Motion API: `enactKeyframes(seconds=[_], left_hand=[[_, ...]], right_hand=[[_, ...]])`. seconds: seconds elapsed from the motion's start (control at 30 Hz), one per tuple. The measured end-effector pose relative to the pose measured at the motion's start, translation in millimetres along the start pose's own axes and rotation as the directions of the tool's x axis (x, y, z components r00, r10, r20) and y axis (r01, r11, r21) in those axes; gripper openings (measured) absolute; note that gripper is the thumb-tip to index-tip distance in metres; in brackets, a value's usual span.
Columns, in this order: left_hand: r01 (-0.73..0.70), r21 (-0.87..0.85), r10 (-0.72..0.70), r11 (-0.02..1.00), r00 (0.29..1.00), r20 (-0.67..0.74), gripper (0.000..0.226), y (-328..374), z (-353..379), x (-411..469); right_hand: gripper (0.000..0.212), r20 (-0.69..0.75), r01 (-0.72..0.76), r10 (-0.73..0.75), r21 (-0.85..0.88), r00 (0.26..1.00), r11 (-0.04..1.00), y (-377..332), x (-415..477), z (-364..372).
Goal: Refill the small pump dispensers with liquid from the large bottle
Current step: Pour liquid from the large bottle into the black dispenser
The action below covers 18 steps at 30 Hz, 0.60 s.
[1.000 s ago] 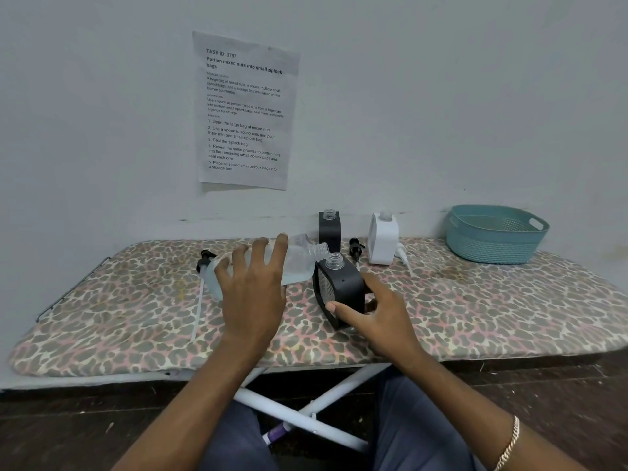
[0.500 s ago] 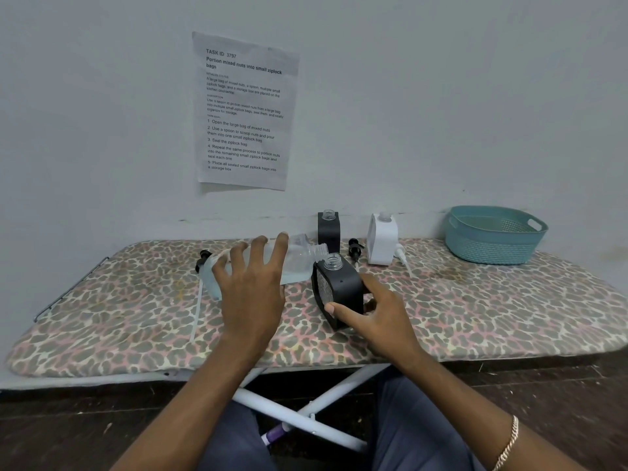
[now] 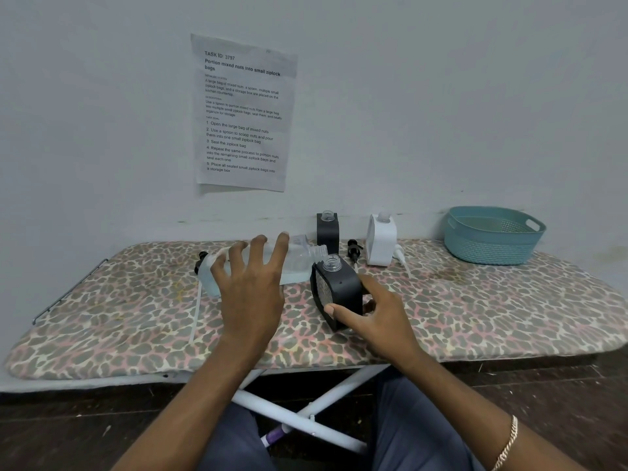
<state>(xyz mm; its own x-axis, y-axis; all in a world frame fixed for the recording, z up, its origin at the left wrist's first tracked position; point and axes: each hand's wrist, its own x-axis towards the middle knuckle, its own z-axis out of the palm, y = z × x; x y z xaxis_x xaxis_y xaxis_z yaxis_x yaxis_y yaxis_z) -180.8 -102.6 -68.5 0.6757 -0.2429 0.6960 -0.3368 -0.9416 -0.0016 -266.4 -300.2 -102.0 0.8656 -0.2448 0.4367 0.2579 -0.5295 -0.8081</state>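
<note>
My left hand (image 3: 253, 290) grips the large clear bottle (image 3: 295, 260), which lies tipped on its side with pale liquid inside and its open neck pointing right. That neck is just above the open mouth of a black dispenser (image 3: 336, 287). My right hand (image 3: 370, 314) holds this black dispenser tilted to the left, thumb on its front and fingers behind. A second black dispenser (image 3: 327, 229) and a white dispenser (image 3: 381, 239) stand uncapped by the wall.
All of this is on an ironing board (image 3: 475, 300) with a leopard-print cover. A black pump head (image 3: 353, 249) and a white pump head (image 3: 400, 254) lie beside the white dispenser; another black pump (image 3: 201, 261) with a long tube lies at the left. A teal basket (image 3: 492, 236) stands at the back right.
</note>
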Motion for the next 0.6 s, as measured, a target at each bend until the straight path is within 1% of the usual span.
enactKeyframes(seconds=[0.23, 0.47, 0.6], left_hand=[[-0.008, 0.012, 0.008, 1.0, 0.999, -0.032, 0.09, 0.1, -0.6, 0.6], [-0.009, 0.009, 0.009, 1.0, 0.999, -0.034, 0.09, 0.9, -1.8, 1.2], [-0.007, 0.002, 0.007, 1.0, 1.0, -0.026, 0.092, 1.0, -2.4, 1.3]], right_hand=[[0.047, -0.004, 0.009, -0.009, -0.004, 1.0, 1.0, 0.6, -0.2, 0.1], [0.048, -0.003, 0.006, -0.006, 0.001, 1.0, 1.0, -1.5, -0.9, -0.9], [0.045, 0.0, -0.004, 0.004, 0.005, 1.0, 1.0, 1.4, -0.6, 0.0]])
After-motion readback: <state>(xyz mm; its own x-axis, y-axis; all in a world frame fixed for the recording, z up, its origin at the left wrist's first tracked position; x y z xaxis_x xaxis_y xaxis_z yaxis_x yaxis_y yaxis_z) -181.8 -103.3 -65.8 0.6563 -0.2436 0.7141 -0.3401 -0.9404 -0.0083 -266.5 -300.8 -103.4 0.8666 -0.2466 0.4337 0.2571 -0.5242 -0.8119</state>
